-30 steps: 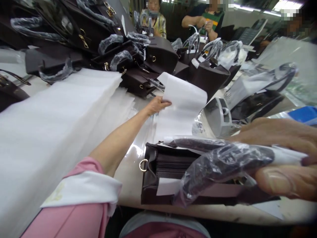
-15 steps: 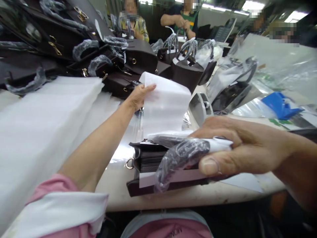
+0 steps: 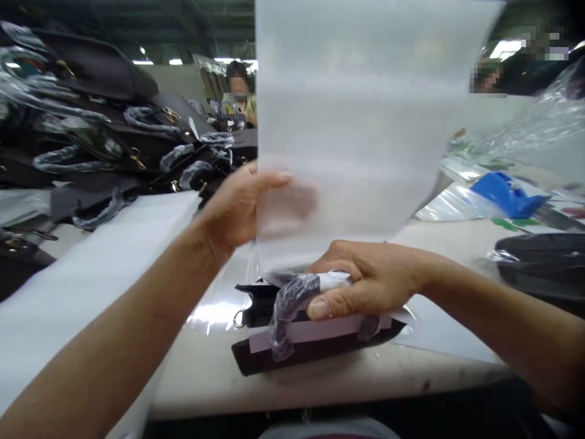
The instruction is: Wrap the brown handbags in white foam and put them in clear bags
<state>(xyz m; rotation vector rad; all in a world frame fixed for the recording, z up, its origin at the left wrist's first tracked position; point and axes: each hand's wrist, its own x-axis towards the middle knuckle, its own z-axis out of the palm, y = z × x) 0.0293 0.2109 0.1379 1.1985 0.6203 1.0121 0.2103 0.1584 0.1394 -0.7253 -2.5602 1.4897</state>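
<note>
A translucent white sheet [image 3: 365,122] stands upright before me, its left edge pinched by my left hand [image 3: 247,201], thumb in front and fingers showing faintly through from behind. Below it, a dark brown handbag [image 3: 315,353] rests on the table near the front edge. My right hand [image 3: 365,277] is closed around the bag's handle [image 3: 292,305], which is wrapped in clear plastic with a white piece at the grip. A pale strip lies along the bag's top, and a metal ring [image 3: 238,318] hangs at its left end. The sheet hides the bag's far side.
Left of me lies a stack of white sheets [image 3: 91,274]. Behind it rises a heap of dark handbags [image 3: 100,67] with plastic-wrapped handles. A blue piece [image 3: 509,194] and clear plastic lie at the right, near another dark item [image 3: 543,262]. A person [image 3: 240,91] is across the table.
My left hand has raised the sheet, which now stands tall and spread out over the view. My right hand keeps its hold on the handle. The view has shifted.
</note>
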